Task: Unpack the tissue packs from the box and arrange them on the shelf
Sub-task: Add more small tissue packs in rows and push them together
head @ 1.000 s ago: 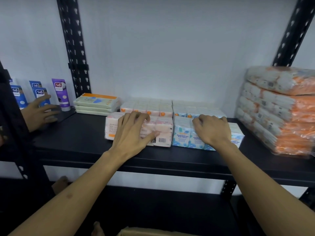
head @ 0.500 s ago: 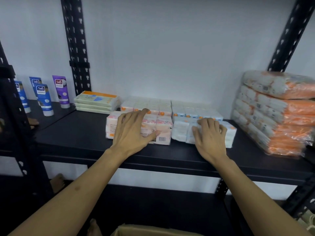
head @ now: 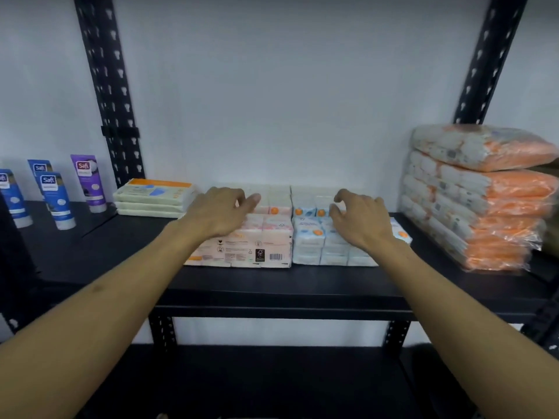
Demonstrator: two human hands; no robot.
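Left hand (head: 222,211) is hovering over the pink tissue pack (head: 242,247), fingers loosely curled, gripping nothing. Right hand (head: 361,220) is hovering likewise over the blue tissue pack (head: 320,247), fingers relaxed and empty. Both packs are lying side by side, touching, on the shelf (head: 272,282), long axes running left-right, directly beneath and ahead of the hands. Each hand is nearer its own pack. A back row of packs (head: 290,201) is sitting just behind. Box: not in view.

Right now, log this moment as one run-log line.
stage: arranging | left hand: open over pink tissue pack | right hand: open over blue tissue pack | packs on shelf
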